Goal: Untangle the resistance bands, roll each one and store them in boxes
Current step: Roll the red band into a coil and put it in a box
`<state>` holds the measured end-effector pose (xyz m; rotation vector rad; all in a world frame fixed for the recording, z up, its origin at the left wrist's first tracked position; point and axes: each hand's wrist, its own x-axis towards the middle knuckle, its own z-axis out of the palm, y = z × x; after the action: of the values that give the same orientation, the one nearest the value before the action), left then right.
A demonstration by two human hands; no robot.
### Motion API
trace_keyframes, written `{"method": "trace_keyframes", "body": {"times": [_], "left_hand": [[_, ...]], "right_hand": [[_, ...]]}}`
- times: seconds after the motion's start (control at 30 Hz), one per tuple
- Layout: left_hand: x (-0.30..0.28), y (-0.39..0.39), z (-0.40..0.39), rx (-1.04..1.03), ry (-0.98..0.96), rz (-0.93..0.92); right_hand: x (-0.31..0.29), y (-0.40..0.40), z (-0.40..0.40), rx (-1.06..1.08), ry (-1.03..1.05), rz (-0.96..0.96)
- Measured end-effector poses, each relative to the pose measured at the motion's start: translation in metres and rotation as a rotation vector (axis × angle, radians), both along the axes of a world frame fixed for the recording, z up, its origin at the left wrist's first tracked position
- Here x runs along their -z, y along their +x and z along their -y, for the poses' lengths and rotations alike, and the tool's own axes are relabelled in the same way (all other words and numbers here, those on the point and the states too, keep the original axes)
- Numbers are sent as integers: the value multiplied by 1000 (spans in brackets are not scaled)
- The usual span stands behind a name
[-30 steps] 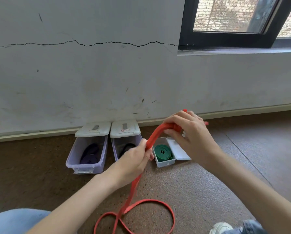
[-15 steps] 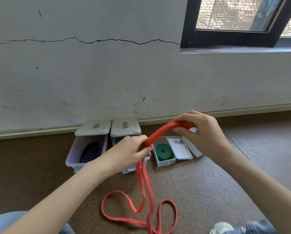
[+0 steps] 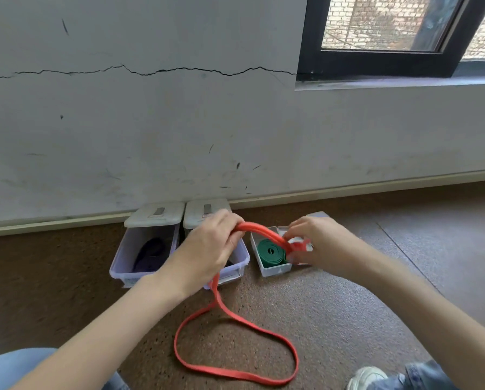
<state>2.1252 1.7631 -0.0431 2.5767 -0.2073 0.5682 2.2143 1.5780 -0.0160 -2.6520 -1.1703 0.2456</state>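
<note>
Both hands have dropped toward the boxes (image 3: 148,249), right hand (image 3: 317,243) pinching the started roll, left hand (image 3: 210,249) gripping the red band (image 3: 235,327) (its slack now one open loop), so rolling proceeds.

Cracked grey wall (image 3: 151,122), cork floor (image 3: 348,319)

Both bare forearms stretched forward, hands raised side by side.
Left hand (image 3: 207,249) curled, gripping with knuckles up; right hand (image 3: 318,244) pinching with fingertips (image 3: 293,230), slightly blurred.
</note>
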Motion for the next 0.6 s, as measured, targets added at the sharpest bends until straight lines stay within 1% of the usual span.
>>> {"method": "trace_keyframes", "body": {"times": [0.07,0.1,0.13,0.17,0.23,0.3,0.37,0.4,0.43,0.5,0.57,0.6], "left_hand": [[5,0,6,34,92,-8],[6,0,10,58,133,-9],[7,0,14,84,141,-21],[7,0,17,106,113,-42],[6,-1,19,115,-11,-81],[8,0,15,102,-126,-125],[15,1,10,87,-205,-199],[20,0,9,79,-213,-251],[26,-1,8,67,-206,-303],[37,-3,10,42,-172,-372],[32,0,9,23,-162,-375],[21,2,6,14,-196,-317]], "right_hand": [[1,-1,2,43,-64,23],[1,0,3,41,-25,22],[1,-1,2,24,61,-24],[0,-2,1,-2,153,-111],[-1,-8,-4,-69,216,-241],[-4,-11,-7,-78,269,-225],[-9,-12,-8,-46,447,-206],[-12,-12,-8,-34,564,-233],[-15,-12,-8,-30,659,-267],[-16,-16,-8,-31,760,-301],[-16,-17,-8,-9,878,-320],[-18,-15,-7,23,954,-343]]}}
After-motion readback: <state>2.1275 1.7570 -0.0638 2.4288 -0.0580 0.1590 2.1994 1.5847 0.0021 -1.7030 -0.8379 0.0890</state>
